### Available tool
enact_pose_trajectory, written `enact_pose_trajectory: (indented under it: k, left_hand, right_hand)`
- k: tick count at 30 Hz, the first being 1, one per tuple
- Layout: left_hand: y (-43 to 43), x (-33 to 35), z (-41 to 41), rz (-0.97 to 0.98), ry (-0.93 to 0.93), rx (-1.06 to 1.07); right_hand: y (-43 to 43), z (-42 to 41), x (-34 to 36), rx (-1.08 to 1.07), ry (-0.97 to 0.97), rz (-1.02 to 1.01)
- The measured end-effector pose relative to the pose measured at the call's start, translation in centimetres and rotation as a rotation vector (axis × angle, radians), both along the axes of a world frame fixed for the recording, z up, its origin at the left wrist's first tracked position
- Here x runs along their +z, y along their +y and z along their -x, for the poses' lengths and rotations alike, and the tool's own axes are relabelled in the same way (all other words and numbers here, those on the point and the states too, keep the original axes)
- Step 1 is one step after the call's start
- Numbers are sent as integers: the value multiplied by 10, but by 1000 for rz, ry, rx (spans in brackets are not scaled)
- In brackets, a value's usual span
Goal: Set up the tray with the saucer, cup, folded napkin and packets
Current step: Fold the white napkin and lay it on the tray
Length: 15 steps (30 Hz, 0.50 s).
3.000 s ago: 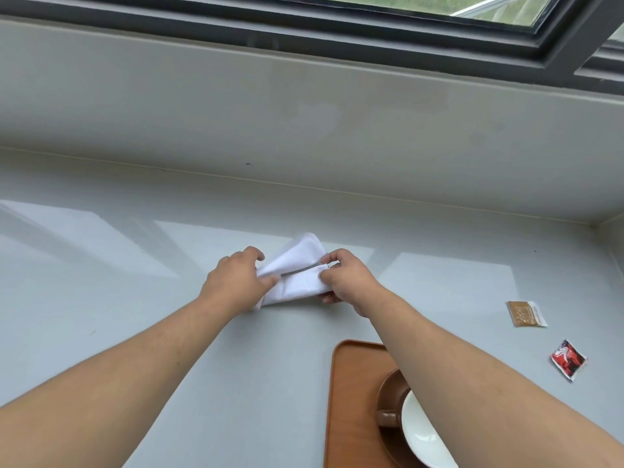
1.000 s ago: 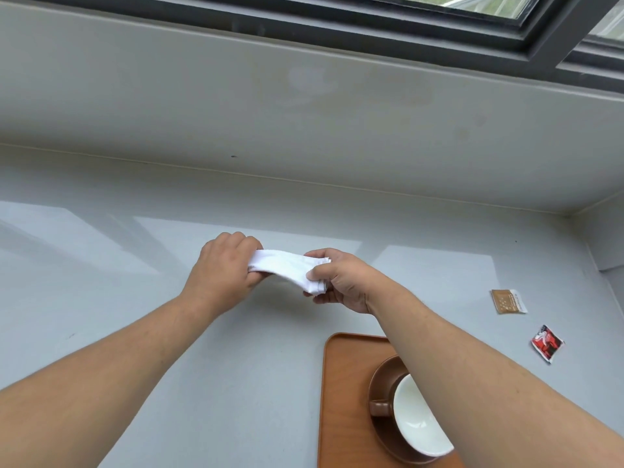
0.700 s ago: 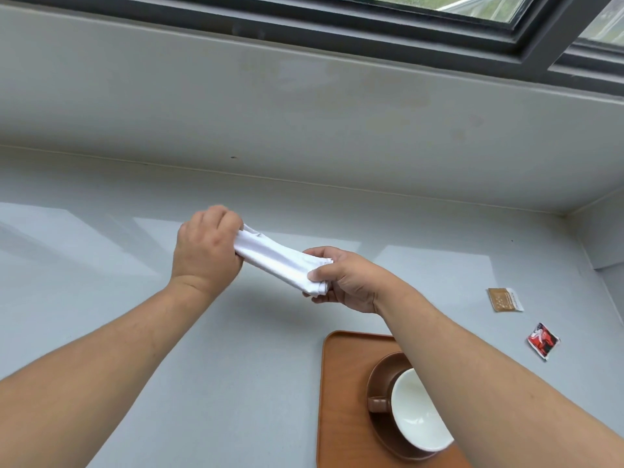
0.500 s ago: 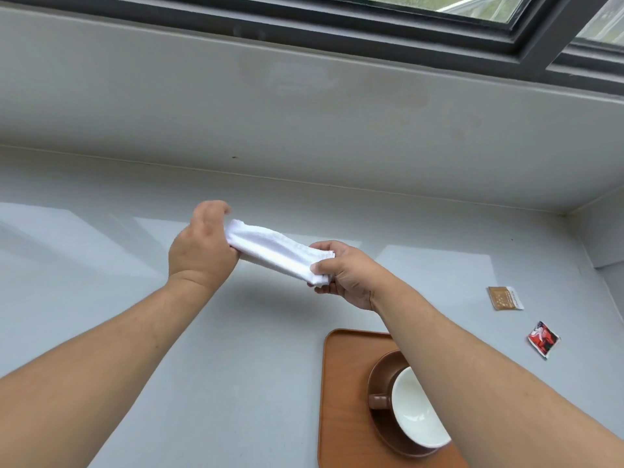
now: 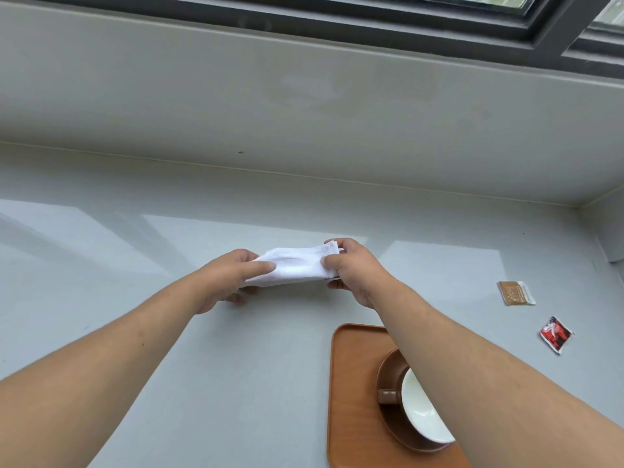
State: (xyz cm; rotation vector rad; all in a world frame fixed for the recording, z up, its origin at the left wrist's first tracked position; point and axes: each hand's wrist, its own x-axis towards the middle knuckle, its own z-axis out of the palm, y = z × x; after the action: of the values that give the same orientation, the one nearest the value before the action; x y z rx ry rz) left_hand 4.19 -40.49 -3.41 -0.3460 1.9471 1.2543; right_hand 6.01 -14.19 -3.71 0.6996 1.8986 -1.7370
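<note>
Right of the tray (image 5: pixel 351 366) lie brown packet (image 5: pixel 515 292), red packet (image 5: pixel 556 334); forearm (image 5: pixel 472 383) overlaps cup (image 5: pixel 418 410)

Indoors, likely a home — a glossy grey ledge (image 5: pixel 169 332) beneath a dark-framed window (image 5: pixel 371 18) (daylight reflected).

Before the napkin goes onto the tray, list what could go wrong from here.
1. The napkin is pinched only at its ends by the left hand and right hand; releasing one end may let the folds fall open.
2. The right forearm crosses above the cup on its saucer; lowering it could bump the cup.
3. The tray shows bare space mainly left of the saucer, so the napkin may land on the saucer's rim.
</note>
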Motion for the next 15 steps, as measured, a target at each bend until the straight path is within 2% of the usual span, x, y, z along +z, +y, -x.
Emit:
enact_pose_trajectory:
  k: [3, 5, 9, 13, 15]
  left_hand:
    - [3, -7, -2, 136, 185, 120]
    - [2, -10, -3, 127, 148, 168]
    - [3, -14, -7, 269, 53, -13]
    - [8, -11, -5, 539, 133, -227]
    - [10, -9, -4, 608, 148, -295]
  right_hand:
    - [1, 2, -4, -14, 54, -139]
    - [2, 3, -9, -22, 66, -235]
    - [1, 5, -15, 9, 1, -322]
    - [1, 9, -19, 68, -43, -401]
    - [1, 12, -18, 108, -53, -469]
